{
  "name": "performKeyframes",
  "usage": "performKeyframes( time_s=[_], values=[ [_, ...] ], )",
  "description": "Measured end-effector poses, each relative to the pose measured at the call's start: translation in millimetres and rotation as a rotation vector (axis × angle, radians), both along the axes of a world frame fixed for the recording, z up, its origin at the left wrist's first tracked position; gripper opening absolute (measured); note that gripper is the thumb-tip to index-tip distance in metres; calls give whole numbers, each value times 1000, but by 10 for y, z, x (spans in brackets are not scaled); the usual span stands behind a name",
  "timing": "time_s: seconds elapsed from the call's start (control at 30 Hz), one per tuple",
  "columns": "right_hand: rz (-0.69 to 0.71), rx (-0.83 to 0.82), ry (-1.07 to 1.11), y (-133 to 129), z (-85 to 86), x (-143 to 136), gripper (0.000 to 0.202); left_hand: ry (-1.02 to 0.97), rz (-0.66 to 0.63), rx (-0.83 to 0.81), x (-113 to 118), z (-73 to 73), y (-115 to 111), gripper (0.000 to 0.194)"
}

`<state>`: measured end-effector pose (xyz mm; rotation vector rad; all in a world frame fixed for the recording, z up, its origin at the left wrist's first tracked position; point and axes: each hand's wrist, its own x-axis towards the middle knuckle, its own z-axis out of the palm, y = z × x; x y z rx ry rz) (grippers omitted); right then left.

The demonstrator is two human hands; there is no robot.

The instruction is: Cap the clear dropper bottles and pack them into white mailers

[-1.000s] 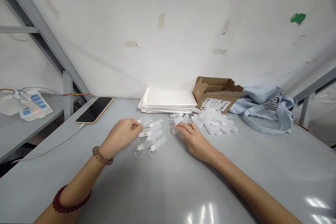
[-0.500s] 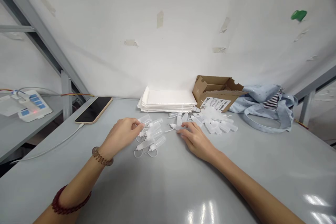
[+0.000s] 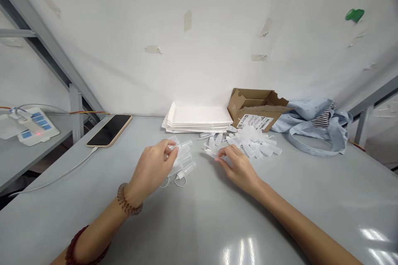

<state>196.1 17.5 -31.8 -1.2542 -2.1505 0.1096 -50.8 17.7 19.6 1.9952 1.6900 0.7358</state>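
While a needle-tip bottle point(image 3: 210, 153) is pinched near one end by the curled thumb and fingers of the right hand point(image 3: 217, 158), in front of the stack of white envelopes point(image 3: 202, 116), the left hand point(image 3: 174, 149) is positioned over the bottle group point(image 3: 187, 169), in front of the stack's left part. The left thumb and index finger are curled nearly together; whether anything is gripped between them cannot be determined. The translucent bottles in the group are laid slantwise and partly covered by the left hand. A loose bottle pile point(image 3: 252, 143) is located right of the stack and nearer the viewer, before the open cardboard box point(image 3: 258, 112). Light-blue fabric point(image 3: 311, 130) is placed farther right. A smartphone point(image 3: 110, 131) is laid well left of the stack, with a white cable point(image 3: 70, 172) connected.
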Motion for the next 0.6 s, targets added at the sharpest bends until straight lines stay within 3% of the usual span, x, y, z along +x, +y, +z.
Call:
performKeyframes(
  time_s=[0.13,0.3,0.47,0.6],
  values=[
    [73,43,35,-75,41,-50,4,-140,-245,-11,127,-3,-127,53],
    [177,103,-27,-177,90,-136,7,-166,-426,78,165,-55,-180,48],
    [232,143,-71,-254,133,-192,11,-205,-469,220,147,-71,-175,26],
    [263,116,-27,-279,156,-199,10,-257,-431,189,147,-10,-163,18]
  ],
)
